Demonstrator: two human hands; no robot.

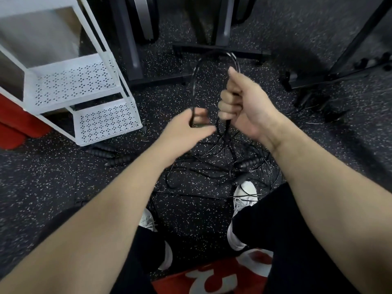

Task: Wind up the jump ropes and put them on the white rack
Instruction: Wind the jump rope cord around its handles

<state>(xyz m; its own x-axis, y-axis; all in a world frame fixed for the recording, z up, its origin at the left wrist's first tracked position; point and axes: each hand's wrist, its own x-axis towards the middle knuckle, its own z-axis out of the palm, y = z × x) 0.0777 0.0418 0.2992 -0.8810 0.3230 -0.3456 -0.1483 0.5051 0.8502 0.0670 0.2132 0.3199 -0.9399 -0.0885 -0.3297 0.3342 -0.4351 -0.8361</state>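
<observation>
Centre, above floor (63, 187): thin black rope (194, 81) looped | right hand (244, 105) clenches coil, left hand (186, 128) pinches strand | more ropes (212, 166) tangled below | rack (84, 90) far left.

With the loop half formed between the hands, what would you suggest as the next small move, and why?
Probably the left hand should bring its strand across into the right hand, which grips the coil; more rope trails into the tangle on the floor.
</observation>
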